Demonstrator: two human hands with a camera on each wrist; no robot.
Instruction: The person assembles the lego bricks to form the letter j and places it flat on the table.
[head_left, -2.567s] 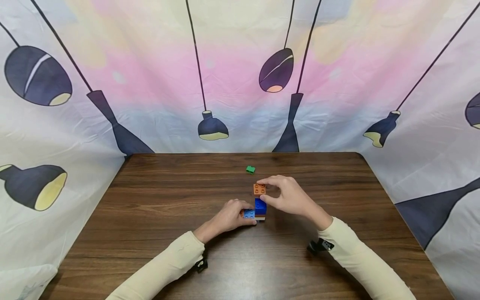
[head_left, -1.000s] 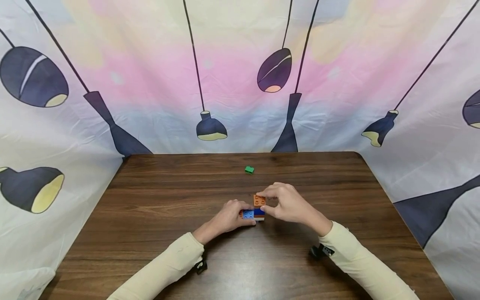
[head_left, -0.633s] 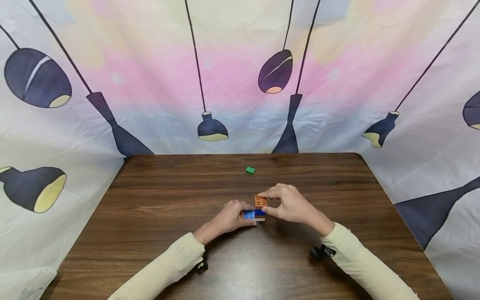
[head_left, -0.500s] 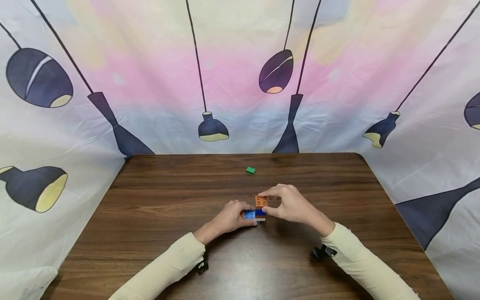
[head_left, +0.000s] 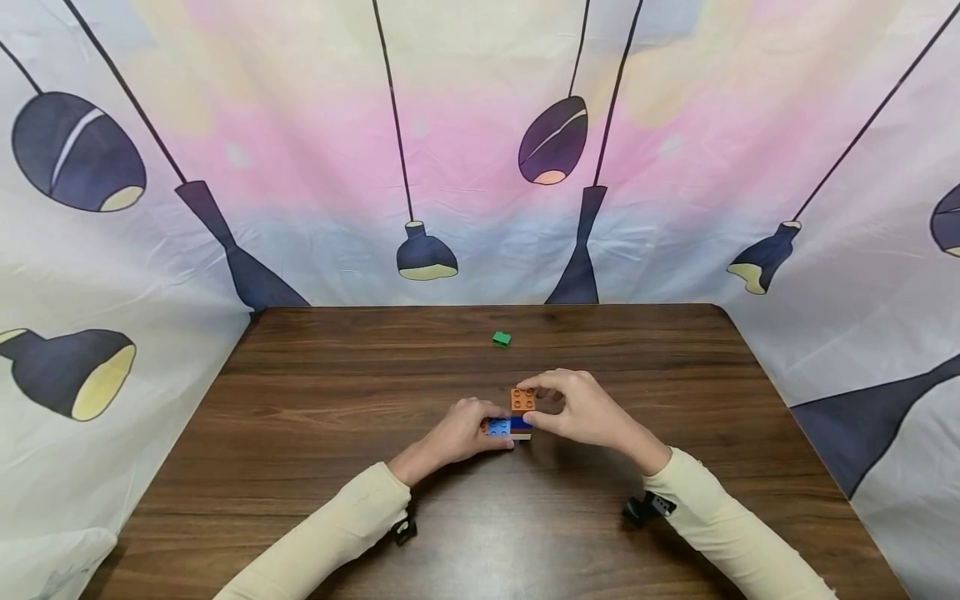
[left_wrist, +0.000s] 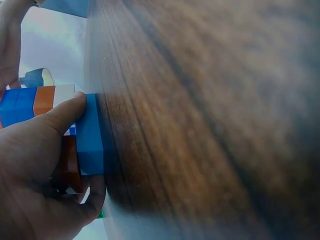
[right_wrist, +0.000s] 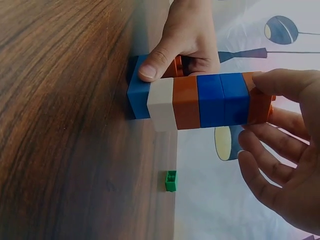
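Observation:
A tower of toy building bricks stands upright on a light blue base brick (head_left: pixel 498 427). Upward from that base come a white brick (right_wrist: pixel 161 107), an orange brick (right_wrist: pixel 186 104), two dark blue bricks (right_wrist: pixel 211 102) and a top orange brick (head_left: pixel 522 400). My right hand (head_left: pixel 588 410) pinches the top one between thumb and fingers; it sits flush against the blue below. My left hand (head_left: pixel 453 432) grips the base, thumb on the near side and fingers beyond. Another orange-brown brick (left_wrist: pixel 70 165), partly hidden by this hand, sits on the base's left end.
A small green brick (head_left: pixel 502 339) lies farther back on the brown wooden table (head_left: pixel 337 358). Behind the table's far edge hangs a cloth (head_left: pixel 480 150) printed with lamps. A black wrist device (head_left: pixel 643 510) is strapped by the right sleeve.
My right hand has brought the orange brick from behind and above the tower down onto the dark blue bricks. Through the last half second it stays there. The left hand keeps its place.

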